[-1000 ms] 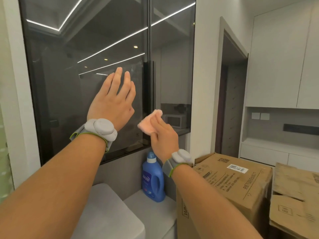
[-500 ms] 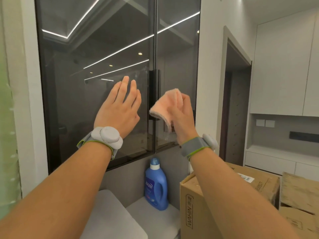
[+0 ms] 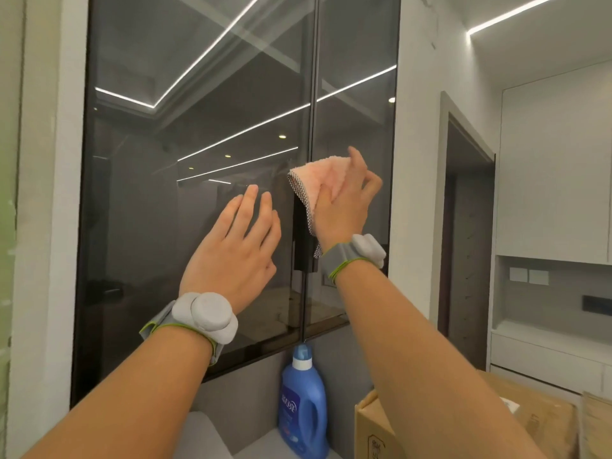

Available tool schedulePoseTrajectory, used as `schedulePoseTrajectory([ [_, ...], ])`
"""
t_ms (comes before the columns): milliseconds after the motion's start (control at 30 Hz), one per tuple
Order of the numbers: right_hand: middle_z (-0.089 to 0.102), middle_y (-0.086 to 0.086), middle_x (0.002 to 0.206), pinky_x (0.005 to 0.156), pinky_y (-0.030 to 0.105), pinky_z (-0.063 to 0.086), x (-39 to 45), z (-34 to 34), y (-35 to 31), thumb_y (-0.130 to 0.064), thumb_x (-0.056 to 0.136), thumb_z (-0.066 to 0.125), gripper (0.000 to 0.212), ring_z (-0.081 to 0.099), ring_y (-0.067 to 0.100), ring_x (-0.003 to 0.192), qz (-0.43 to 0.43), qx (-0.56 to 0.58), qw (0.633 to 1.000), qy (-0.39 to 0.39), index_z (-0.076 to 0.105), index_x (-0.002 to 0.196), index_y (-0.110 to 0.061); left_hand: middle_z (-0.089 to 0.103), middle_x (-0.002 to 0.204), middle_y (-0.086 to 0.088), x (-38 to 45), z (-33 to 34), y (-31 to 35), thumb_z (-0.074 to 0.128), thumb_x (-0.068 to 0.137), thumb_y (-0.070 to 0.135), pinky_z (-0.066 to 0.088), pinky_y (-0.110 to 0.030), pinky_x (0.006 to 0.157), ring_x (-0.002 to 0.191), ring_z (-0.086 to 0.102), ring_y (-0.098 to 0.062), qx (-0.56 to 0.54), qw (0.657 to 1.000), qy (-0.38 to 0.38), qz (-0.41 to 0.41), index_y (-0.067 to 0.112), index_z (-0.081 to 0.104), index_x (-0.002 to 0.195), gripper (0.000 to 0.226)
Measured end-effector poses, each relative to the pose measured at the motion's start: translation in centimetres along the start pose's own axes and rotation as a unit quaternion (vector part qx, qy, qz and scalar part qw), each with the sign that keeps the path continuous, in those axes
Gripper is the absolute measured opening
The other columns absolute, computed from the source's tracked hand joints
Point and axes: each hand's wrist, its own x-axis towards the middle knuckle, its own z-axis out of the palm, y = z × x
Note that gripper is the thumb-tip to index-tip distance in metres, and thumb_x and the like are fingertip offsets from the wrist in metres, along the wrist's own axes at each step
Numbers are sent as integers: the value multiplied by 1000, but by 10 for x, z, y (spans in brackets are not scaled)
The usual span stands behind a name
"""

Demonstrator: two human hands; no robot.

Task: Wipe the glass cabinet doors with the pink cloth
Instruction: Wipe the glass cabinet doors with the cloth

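Observation:
Two dark glass cabinet doors fill the wall ahead: the wide left door (image 3: pixel 165 193) and the narrower right door (image 3: pixel 357 94), meeting at a thin vertical frame. My right hand (image 3: pixel 344 207) holds the pink cloth (image 3: pixel 318 180) against the glass at that seam, over the top of a dark handle (image 3: pixel 303 240). The cloth has a checked edge hanging down. My left hand (image 3: pixel 235 253) lies flat on the left door with its fingers spread, just left of the handle. Both wrists wear grey bands.
A blue detergent bottle (image 3: pixel 303 405) stands on a grey ledge (image 3: pixel 251 453) under the doors. Cardboard boxes (image 3: pixel 530 422) sit low at the right. Beyond them are a dark doorway (image 3: pixel 463 233) and white cabinets (image 3: pixel 556 167). A white wall frame (image 3: pixel 46 193) borders the left door.
My right hand has risen with the pink cloth from below the doors' middle up to the seam by the handle. My left hand stays flat on the left door. The view tilted upward.

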Motion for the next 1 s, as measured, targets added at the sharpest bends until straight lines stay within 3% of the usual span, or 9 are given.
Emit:
schedulePoseTrajectory([
  [100,35,0,146,84,11,40,-9,6,7,-12,101,52,42,44,16,113,-69,-56,996,33,53,137,-33,27,166,-29,1,-1,0,32,104,35,20,-58,127,156,15,-50,-9,1000,-9,4,-2,36,155,64],
  [167,39,1,151,97,32,47,-13,8,12,-27,105,43,34,44,23,121,-99,-109,989,18,57,136,-24,24,167,-29,1,-1,0,31,104,35,18,-59,127,157,13,-50,-7,1000,-18,5,-2,32,157,65],
  [233,35,2,161,110,39,42,-21,12,17,-39,106,35,50,40,26,136,-132,-160,978,-31,42,152,-20,24,167,-29,0,-2,0,33,104,36,17,-58,128,157,13,-50,-4,1000,-20,0,-2,33,157,66],
  [300,23,2,169,118,33,30,-28,15,21,-43,106,36,61,30,25,149,-155,-184,968,-64,25,161,-18,25,166,-29,0,-3,0,35,103,37,15,-58,128,157,14,-50,-6,1000,-17,1,-2,34,157,66],
  [367,19,4,171,120,32,28,-28,19,26,-38,106,39,63,26,25,155,-181,-194,962,-64,23,162,-14,25,166,-29,1,-4,-1,37,103,37,14,-57,128,157,14,-50,-9,1000,-13,6,-2,34,156,66],
  [467,24,6,170,115,40,46,-21,23,31,-22,105,43,58,30,26,155,-179,-163,969,-56,28,160,-10,23,167,-29,0,-2,0,38,104,38,13,-58,128,157,12,-50,-12,1000,-17,4,-2,32,157,67],
  [600,24,3,170,105,41,55,-40,22,46,-21,106,43,57,41,24,149,-175,-134,974,-52,26,161,-13,23,167,-29,1,-3,0,38,103,38,13,-59,127,157,13,-50,-12,1000,-22,5,-2,33,157,67],
  [867,22,14,169,111,46,49,-22,25,33,-15,106,43,57,30,32,154,-182,-173,965,-69,25,159,-2,27,165,-30,1,-4,-1,40,102,37,15,-58,127,156,16,-51,-9,1000,-26,1,-3,37,155,66],
  [1000,21,10,170,108,44,51,-8,30,22,-16,107,42,55,37,31,151,-171,-181,966,-69,26,159,-5,29,164,-29,-1,-4,0,39,102,35,16,-57,127,156,18,-50,-8,1000,-16,-3,-2,38,154,65],
])
